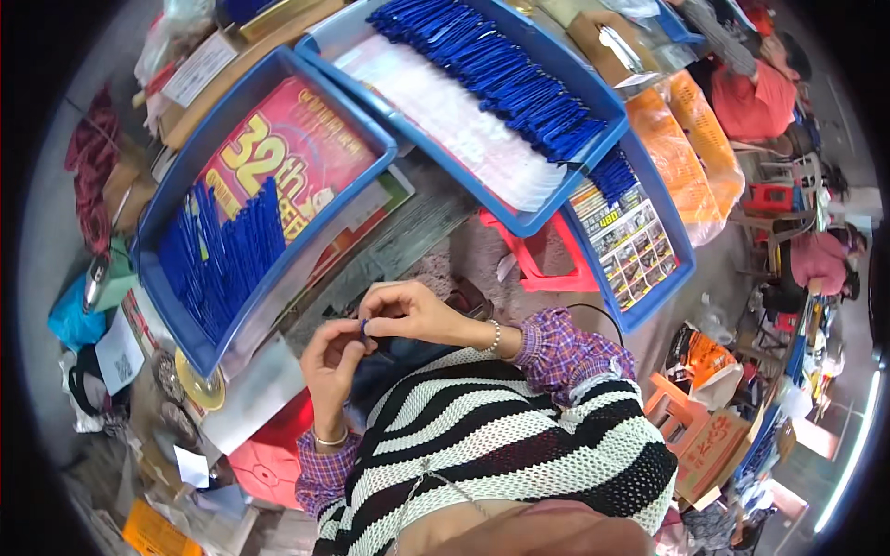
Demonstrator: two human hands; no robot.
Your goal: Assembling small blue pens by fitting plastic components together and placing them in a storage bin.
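Observation:
My left hand (326,363) and my right hand (413,315) meet in front of my lap, fingertips pinched close together. Between them shows a small dark blue piece (365,327), mostly covered by the fingers; it may be one of the slim blue pens, but its kind is not plain. Beyond my left hand, a blue tray (151,269) bears a heap of slim blue pens (227,250) over a red and yellow printed sheet. A larger blue tray (533,222) farther off holds a long row of similar blue pens (491,69) along its far side.
A third blue tray (681,250) with a printed sheet and some pens sits at the right, beside a red plastic stool (579,259). Orange packs in clear plastic (686,157) lie beyond it. Other people (756,102) sit at the far right. A carton (714,454) stands at the lower right.

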